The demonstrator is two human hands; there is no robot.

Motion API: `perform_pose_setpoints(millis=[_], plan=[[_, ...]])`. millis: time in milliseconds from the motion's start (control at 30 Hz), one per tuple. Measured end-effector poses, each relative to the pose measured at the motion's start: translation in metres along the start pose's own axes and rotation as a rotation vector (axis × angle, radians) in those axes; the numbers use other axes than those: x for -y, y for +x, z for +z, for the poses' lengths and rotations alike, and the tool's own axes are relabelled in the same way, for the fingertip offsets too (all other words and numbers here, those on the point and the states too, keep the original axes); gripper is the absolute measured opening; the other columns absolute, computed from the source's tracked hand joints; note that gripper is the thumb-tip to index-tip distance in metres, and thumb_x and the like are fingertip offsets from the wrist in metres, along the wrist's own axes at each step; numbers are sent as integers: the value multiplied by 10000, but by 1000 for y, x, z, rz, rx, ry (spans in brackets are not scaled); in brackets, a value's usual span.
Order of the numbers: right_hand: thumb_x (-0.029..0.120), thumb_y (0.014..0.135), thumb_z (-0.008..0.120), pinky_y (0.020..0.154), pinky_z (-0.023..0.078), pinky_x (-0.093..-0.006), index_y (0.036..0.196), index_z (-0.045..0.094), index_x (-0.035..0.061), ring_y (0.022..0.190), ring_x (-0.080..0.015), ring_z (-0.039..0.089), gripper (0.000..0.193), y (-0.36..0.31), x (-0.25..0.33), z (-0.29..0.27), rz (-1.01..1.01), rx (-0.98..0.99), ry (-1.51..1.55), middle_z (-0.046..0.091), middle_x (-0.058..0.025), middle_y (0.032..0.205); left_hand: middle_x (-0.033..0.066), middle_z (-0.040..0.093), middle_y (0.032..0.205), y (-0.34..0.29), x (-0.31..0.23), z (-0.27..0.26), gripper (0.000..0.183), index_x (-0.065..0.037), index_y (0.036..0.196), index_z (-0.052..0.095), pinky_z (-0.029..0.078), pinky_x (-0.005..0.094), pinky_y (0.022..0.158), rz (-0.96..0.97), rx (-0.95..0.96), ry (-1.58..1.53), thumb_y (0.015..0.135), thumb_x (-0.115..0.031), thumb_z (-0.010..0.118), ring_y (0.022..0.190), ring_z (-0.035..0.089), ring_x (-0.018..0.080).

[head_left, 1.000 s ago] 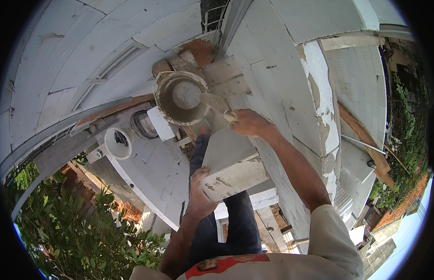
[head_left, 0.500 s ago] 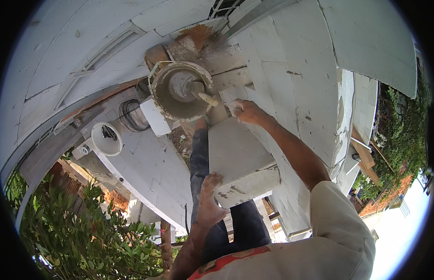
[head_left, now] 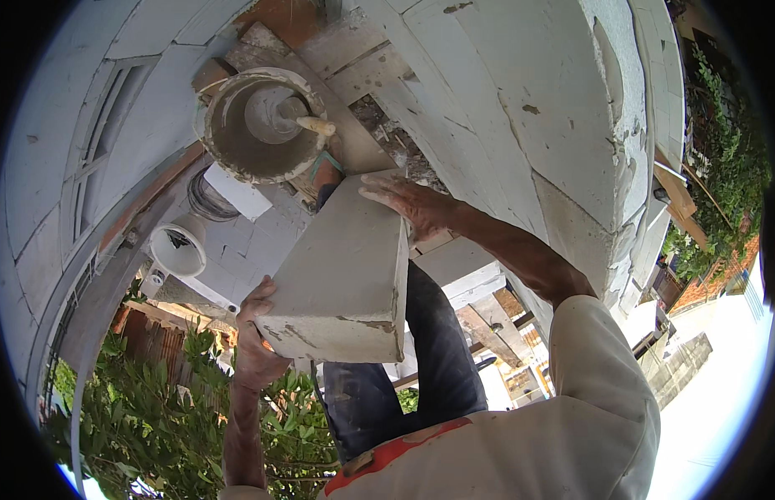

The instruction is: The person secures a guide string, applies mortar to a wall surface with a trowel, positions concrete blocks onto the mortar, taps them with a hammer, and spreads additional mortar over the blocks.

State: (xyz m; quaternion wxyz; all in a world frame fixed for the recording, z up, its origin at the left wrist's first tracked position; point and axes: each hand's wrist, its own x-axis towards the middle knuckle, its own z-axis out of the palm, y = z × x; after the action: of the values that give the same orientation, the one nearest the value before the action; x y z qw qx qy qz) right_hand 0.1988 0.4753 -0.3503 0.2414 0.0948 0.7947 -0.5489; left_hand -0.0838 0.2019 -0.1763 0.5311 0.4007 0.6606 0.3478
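Observation:
A large light-grey building block (head_left: 342, 250) is held up in front of my legs, tilted, between both hands. My left hand (head_left: 256, 333) grips its near left corner, fingers over the top edge. My right hand (head_left: 412, 204) presses against the far right edge, fingers lying over the top face. Dried mortar marks the block's near side. Beyond it stands a mortar-smeared bucket (head_left: 225, 137), with a tool's pale handle (head_left: 317, 126) leaning out over the rim.
A white bucket (head_left: 179, 260) with dark items inside, a coil of wire (head_left: 211, 200) and a white block piece (head_left: 237, 192) are at the left. Pale block walls (head_left: 521, 100) rise on the right. Wooden boards (head_left: 358, 71) lie beyond the mortar bucket. Leafy branches (head_left: 154, 408) fill the lower left.
My right hand has come from beside the wall onto the block. The block has been raised and turned, shifting left with both hands on it. My view has shifted too.

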Motion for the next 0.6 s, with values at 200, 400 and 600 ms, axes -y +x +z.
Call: perform_pose_setpoints(millis=[200, 400, 600], plan=[[276, 486, 998, 1311, 183, -498, 1635, 197, 117, 1563, -358, 211, 1411, -31, -9, 50, -16, -82, 49, 211, -159, 1677, 208, 340, 1556, -6, -6, 6, 1003, -111, 1437, 274, 454, 477, 1143, -57, -51, -18, 674, 48, 906, 1423, 431, 351], [244, 568, 925, 1208, 312, -483, 1490, 368, 23, 1364, -436, 408, 1100, -9, -17, 78, -38, -538, 196, 428, -253, 1416, 153, 387, 1571, 9, -18, 17, 1071, -127, 1600, 203, 453, 424, 1146, -255, -207, -103, 763, -18, 862, 1407, 465, 253], [220, 751, 768, 1239, 250, -422, 1489, 336, 11, 1418, -367, 356, 880, 3, -5, 121, 70, -603, 257, 396, -201, 1438, 153, 436, 1546, 4, 30, 81, 860, -123, 1555, 306, 421, 448, 1162, -267, -328, -28, 835, -81, 776, 1403, 469, 297]])
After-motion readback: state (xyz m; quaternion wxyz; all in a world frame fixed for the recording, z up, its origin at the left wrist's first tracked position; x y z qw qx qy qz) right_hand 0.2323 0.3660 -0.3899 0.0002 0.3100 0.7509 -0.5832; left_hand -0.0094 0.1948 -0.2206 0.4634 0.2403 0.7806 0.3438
